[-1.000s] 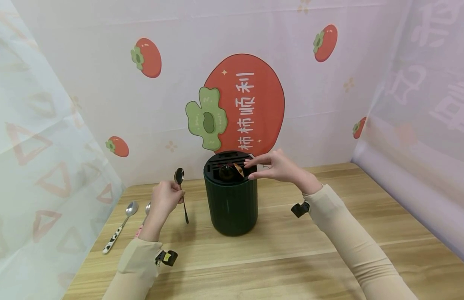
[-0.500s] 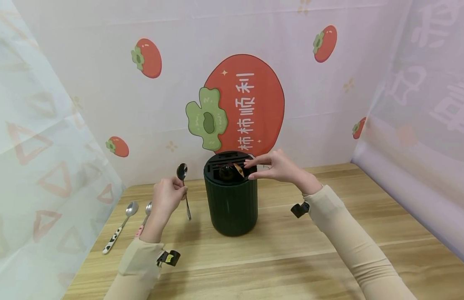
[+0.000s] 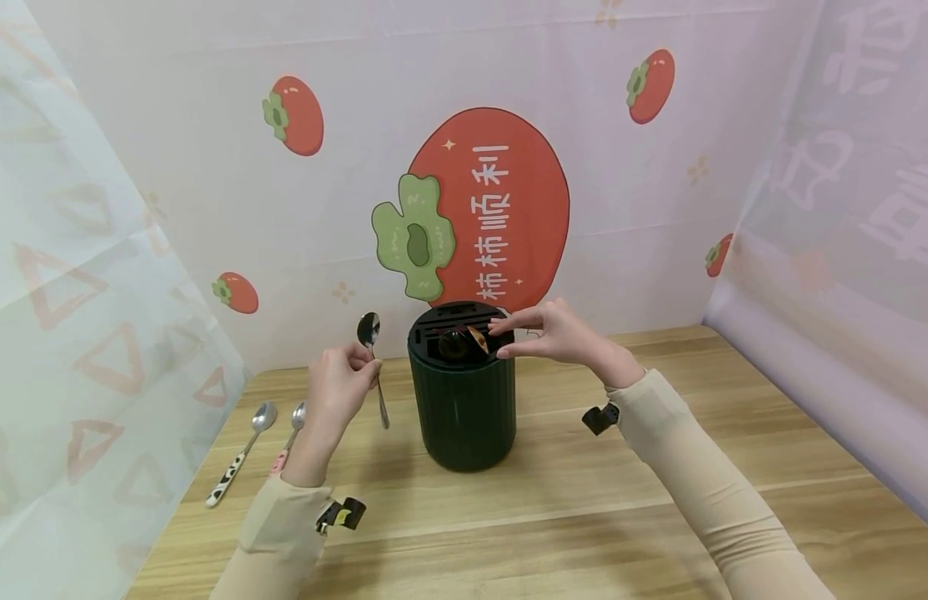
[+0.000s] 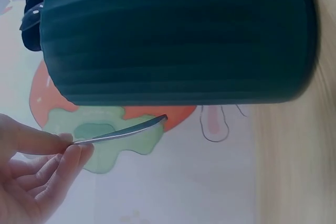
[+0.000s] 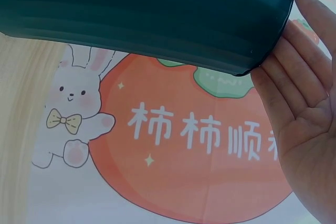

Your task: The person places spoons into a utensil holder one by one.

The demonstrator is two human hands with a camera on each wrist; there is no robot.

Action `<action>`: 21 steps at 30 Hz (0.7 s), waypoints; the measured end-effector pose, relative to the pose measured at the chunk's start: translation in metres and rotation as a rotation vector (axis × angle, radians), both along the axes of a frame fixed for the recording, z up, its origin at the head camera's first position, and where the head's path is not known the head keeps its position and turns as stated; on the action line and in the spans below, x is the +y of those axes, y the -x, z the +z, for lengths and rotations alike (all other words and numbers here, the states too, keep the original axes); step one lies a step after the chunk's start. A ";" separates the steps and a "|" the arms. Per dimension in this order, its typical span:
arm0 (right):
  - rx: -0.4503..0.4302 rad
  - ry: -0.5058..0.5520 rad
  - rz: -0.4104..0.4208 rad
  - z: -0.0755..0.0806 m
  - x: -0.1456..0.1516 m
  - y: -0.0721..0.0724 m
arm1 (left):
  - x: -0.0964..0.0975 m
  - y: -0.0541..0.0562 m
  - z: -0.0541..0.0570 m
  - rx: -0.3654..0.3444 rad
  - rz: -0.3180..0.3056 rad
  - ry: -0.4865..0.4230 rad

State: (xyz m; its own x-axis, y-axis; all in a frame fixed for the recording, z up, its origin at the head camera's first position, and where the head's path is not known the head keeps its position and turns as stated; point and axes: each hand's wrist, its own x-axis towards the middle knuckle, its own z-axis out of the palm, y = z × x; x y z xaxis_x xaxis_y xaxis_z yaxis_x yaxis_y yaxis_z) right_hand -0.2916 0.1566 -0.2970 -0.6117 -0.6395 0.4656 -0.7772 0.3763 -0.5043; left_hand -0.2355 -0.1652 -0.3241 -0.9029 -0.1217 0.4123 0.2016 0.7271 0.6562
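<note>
My left hand (image 3: 342,385) pinches a metal spoon (image 3: 368,328) between thumb and fingers, bowl up and handle hanging down above the table. In the left wrist view the spoon handle (image 4: 128,130) sticks out from the fingertips, just beside a dark green ribbed utensil holder (image 4: 178,40). My right hand (image 3: 557,337) is at the right side of the holder's rim, its fingers fairly straight. In the right wrist view those fingers (image 5: 270,85) touch the rim's edge. Inside the holder's top stand a dark rounded utensil head (image 3: 453,343) and a gold-coloured piece (image 3: 477,339); their lower parts are hidden.
Left of the holder, on the wood table (image 3: 464,533), lie a spoon with a black-and-white handle (image 3: 238,458) and a spoon with a pink handle (image 3: 298,417), the latter partly covered by the left arm. Behind stands a printed cloth backdrop (image 3: 343,167).
My left hand has lifted the spoon a little and moved it slightly right, towards the holder. The right hand stays at the rim.
</note>
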 end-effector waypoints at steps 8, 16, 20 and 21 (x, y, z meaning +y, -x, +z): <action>-0.002 0.000 0.002 -0.001 0.000 0.001 | 0.009 -0.004 0.013 0.049 -0.010 -0.022; 0.016 -0.008 -0.004 -0.002 0.000 0.002 | 0.015 -0.005 0.022 0.104 -0.017 -0.021; 0.010 -0.007 -0.002 -0.002 0.001 0.003 | 0.017 -0.006 0.025 0.122 -0.020 -0.026; 0.007 -0.007 -0.002 -0.002 0.001 0.003 | 0.017 -0.006 0.026 0.128 -0.021 -0.028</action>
State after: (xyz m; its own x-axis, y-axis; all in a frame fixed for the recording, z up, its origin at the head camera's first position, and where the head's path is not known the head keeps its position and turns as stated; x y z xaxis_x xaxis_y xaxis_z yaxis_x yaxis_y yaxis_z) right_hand -0.2950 0.1573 -0.2992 -0.6095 -0.6415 0.4658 -0.7802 0.3812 -0.4960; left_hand -0.2291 -0.1481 -0.2980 -0.8458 -0.1162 0.5207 0.3002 0.7032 0.6445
